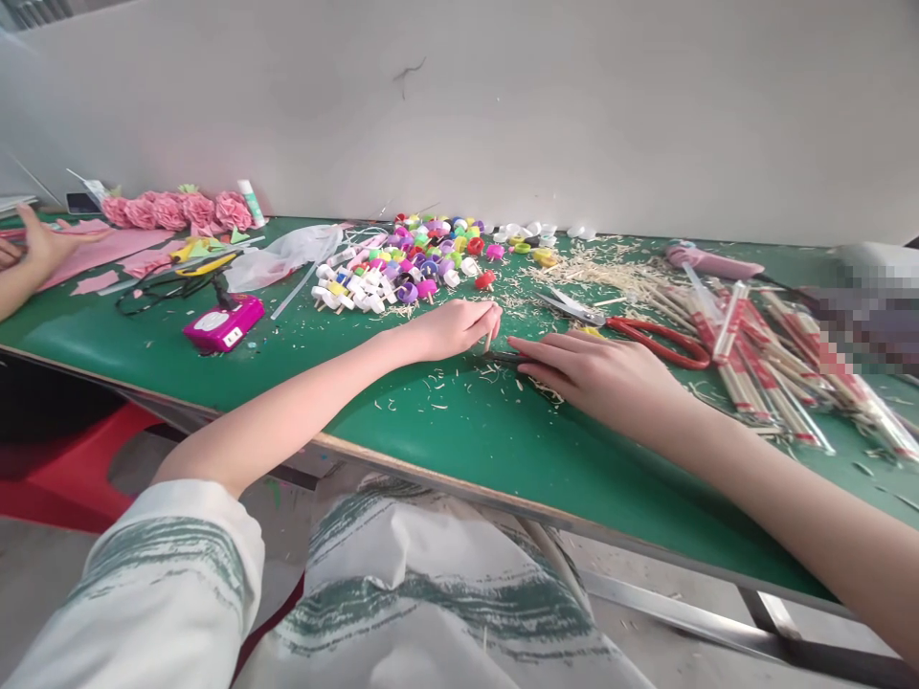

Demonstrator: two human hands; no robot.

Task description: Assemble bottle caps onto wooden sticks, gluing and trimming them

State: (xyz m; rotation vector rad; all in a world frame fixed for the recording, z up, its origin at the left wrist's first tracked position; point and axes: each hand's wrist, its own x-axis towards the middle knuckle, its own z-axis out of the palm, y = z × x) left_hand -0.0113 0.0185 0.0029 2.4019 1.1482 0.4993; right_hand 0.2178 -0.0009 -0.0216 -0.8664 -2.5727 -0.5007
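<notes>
My left hand [459,328] is closed in a pinch around a short wooden stick [488,342], whose lower end points down at the green table. My right hand [595,368] lies low over the table, palm down, fingers closed over a thin dark knife [504,357]. The blade's tip reaches the foot of the stick; most of the handle is hidden under the hand. Pale wood shavings [437,383] are scattered around both hands. Just beyond my left hand sits a red bottle cap [485,279], near a heap of coloured caps [431,258], several with sticks in them.
Orange-handled scissors [657,342] lie beyond my right hand. Packs of wooden chopsticks [747,354] and a pink glue gun [714,260] are at the right. Leftward are a magenta power socket [225,323], pink paper flowers [179,211] and another person's hand [43,249].
</notes>
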